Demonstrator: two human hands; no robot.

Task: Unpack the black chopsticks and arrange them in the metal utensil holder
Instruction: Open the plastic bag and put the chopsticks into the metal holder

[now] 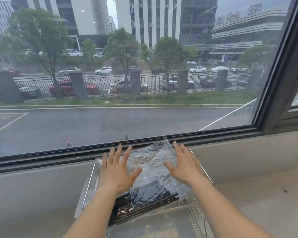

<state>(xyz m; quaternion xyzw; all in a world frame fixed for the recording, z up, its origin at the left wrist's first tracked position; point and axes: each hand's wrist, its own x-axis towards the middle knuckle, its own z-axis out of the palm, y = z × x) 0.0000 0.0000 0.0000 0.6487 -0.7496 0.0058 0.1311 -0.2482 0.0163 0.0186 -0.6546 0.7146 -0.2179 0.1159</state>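
A clear plastic pack of black chopsticks (151,191) lies flat on top of the metal utensil holder (89,184), a wire rack on the window sill. My left hand (116,170) rests palm down on the pack's left half, fingers spread. My right hand (183,166) lies palm down on its right half, fingers spread too. Neither hand grips anything. The crinkled wrap's far corner (165,143) sticks up toward the glass. The chopsticks' decorated ends (126,213) show at the near edge.
The beige sill (248,169) runs left and right of the rack. The dark window frame (58,157) and the glass stand just beyond the pack. A side window frame (286,83) rises at the right.
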